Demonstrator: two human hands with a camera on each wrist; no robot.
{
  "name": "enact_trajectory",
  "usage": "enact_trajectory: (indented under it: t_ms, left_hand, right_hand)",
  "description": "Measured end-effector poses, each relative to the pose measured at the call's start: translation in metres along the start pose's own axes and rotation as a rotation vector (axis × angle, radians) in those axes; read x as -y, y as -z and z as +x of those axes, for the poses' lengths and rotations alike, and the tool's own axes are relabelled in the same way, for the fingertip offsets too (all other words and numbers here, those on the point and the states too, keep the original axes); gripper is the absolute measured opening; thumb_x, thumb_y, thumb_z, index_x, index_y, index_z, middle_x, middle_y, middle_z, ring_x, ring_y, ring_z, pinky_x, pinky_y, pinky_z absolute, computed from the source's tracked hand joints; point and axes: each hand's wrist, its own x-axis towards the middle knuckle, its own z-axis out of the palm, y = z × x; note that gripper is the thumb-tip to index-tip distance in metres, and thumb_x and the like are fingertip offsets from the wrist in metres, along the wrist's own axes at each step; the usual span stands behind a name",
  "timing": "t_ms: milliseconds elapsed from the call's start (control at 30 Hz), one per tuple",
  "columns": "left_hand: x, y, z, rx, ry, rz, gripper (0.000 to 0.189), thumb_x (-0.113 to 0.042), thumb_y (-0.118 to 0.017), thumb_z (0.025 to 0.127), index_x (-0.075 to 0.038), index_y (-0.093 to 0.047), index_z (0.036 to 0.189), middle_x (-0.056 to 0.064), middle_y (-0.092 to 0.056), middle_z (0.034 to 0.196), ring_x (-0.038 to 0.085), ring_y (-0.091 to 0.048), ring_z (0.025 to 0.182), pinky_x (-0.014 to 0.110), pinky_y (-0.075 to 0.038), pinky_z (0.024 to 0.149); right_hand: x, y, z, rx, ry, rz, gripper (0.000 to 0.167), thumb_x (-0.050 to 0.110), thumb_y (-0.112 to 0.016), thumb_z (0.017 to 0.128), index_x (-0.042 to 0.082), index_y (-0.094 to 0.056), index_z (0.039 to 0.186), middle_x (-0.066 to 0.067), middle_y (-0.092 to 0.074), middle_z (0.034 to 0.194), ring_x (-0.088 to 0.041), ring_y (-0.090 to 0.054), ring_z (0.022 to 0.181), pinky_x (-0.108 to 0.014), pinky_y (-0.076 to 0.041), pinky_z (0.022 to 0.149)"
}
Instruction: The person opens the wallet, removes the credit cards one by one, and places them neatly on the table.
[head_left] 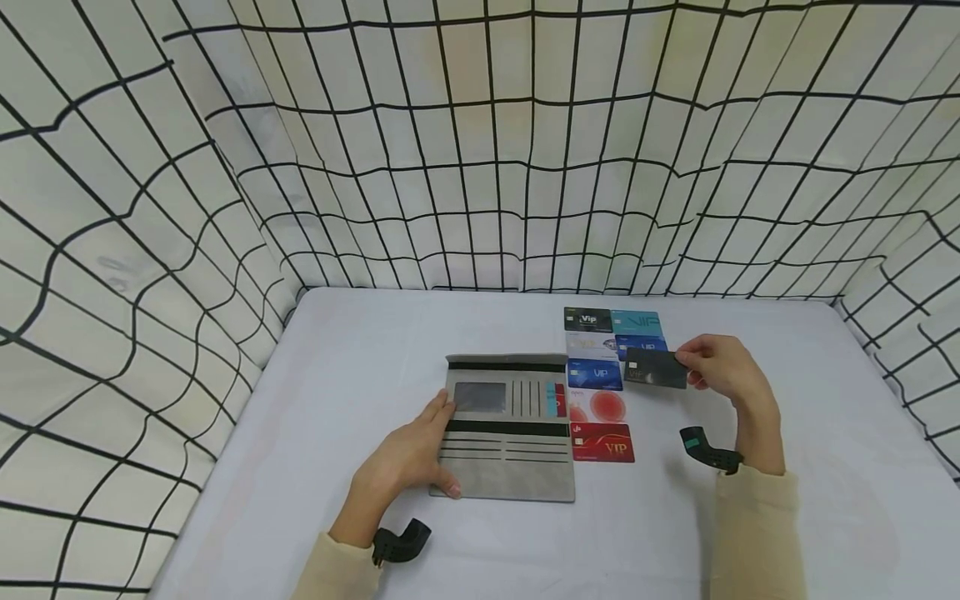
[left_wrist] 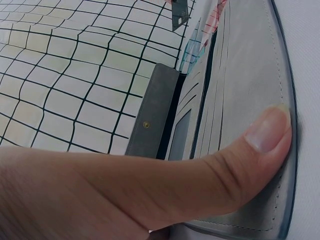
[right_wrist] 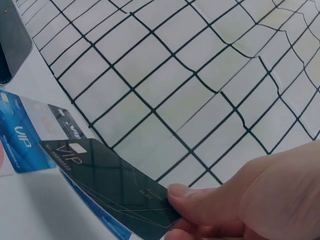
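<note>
A grey card wallet [head_left: 502, 479] lies unfolded on the table, showing its slots and a clear window. Two cards, one light blue and one red [head_left: 560, 400], stick up in its right-hand slots. My left hand [head_left: 408, 450] rests at the wallet's left side with fingers extended, and the thumb [left_wrist: 265, 135] presses on its near panel. Between thumb and fingers, my right hand [head_left: 723, 367] pinches a black VIP card [right_wrist: 115, 180] by its right end. That card is held tilted, in front of a blue VIP card [head_left: 643, 342] and partly covering it.
Right of the wallet lie several cards: a black one [head_left: 588, 319], a teal one [head_left: 636, 322], a whitish one [head_left: 588, 344], a blue one [head_left: 595, 374], a white one with red circles [head_left: 606, 406] and a red one [head_left: 602, 442]. Black-gridded white sheeting [head_left: 495, 183] surrounds the white table [head_left: 337, 375].
</note>
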Motion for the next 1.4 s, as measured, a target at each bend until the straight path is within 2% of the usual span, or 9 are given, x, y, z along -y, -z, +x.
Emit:
enact_trajectory:
  t_ms: [367, 633, 833, 1000, 1133, 1400]
  left_hand:
    - [0.001, -0.001, -0.001, 0.001, 0.009, -0.001, 0.123, -0.035, -0.099, 0.053, 0.003, -0.036, 0.152, 0.019, -0.023, 0.166, 0.04, -0.046, 0.141, 0.053, -0.049, 0.104]
    - [0.001, -0.001, -0.001, 0.006, 0.013, -0.007, 0.123, -0.034, -0.099, 0.054, 0.002, -0.036, 0.153, 0.018, -0.023, 0.166, 0.039, -0.046, 0.141, 0.053, -0.048, 0.104]
    - [0.001, 0.0, -0.001, 0.007, 0.013, -0.008, 0.123, -0.035, -0.099, 0.054, 0.003, -0.036, 0.152, 0.018, -0.023, 0.166, 0.039, -0.046, 0.141, 0.053, -0.048, 0.105]
    - [0.001, 0.0, -0.001, 0.003, 0.008, -0.003, 0.123, -0.035, -0.099, 0.054, 0.003, -0.036, 0.152, 0.019, -0.023, 0.166, 0.039, -0.045, 0.141, 0.053, -0.048, 0.105]
    - [0.001, 0.0, -0.001, 0.003, 0.007, -0.003, 0.122, -0.034, -0.099, 0.054, 0.003, -0.036, 0.152, 0.019, -0.023, 0.166, 0.038, -0.045, 0.142, 0.052, -0.048, 0.105]
    - [0.0, 0.001, 0.0, 0.012, 0.017, -0.005, 0.123, -0.034, -0.099, 0.055, 0.002, -0.035, 0.153, 0.017, -0.023, 0.166, 0.039, -0.046, 0.141, 0.052, -0.048, 0.105]
  right_hand:
    - [-0.011, -0.005, 0.006, -0.048, -0.082, 0.017, 0.031, 0.02, -0.059, 0.102, -0.007, -0.063, 0.118, -0.008, -0.063, 0.081, -0.019, -0.058, 0.072, -0.028, -0.05, 0.065]
    - [-0.011, -0.014, 0.01, -0.081, -0.09, -0.052, 0.03, 0.018, -0.059, 0.101, -0.008, -0.065, 0.116, -0.017, -0.065, 0.091, -0.023, -0.057, 0.077, -0.026, -0.046, 0.063]
    - [-0.009, -0.023, 0.016, -0.119, -0.133, -0.097, 0.034, 0.018, -0.059, 0.1, -0.008, -0.061, 0.123, -0.026, -0.065, 0.106, -0.026, -0.059, 0.08, -0.027, -0.048, 0.063]
    - [-0.009, -0.028, 0.019, -0.148, -0.134, -0.112, 0.037, 0.017, -0.06, 0.1, -0.009, -0.057, 0.127, -0.032, -0.062, 0.117, -0.035, -0.062, 0.09, -0.036, -0.054, 0.071]
    - [-0.009, -0.032, 0.021, -0.156, -0.134, -0.11, 0.038, 0.016, -0.06, 0.099, -0.01, -0.055, 0.127, -0.034, -0.061, 0.12, -0.04, -0.061, 0.097, -0.045, -0.054, 0.079]
    - [-0.009, -0.036, 0.022, -0.164, -0.134, -0.106, 0.038, 0.016, -0.059, 0.099, -0.01, -0.054, 0.126, -0.035, -0.059, 0.12, -0.042, -0.058, 0.098, -0.049, -0.054, 0.083]
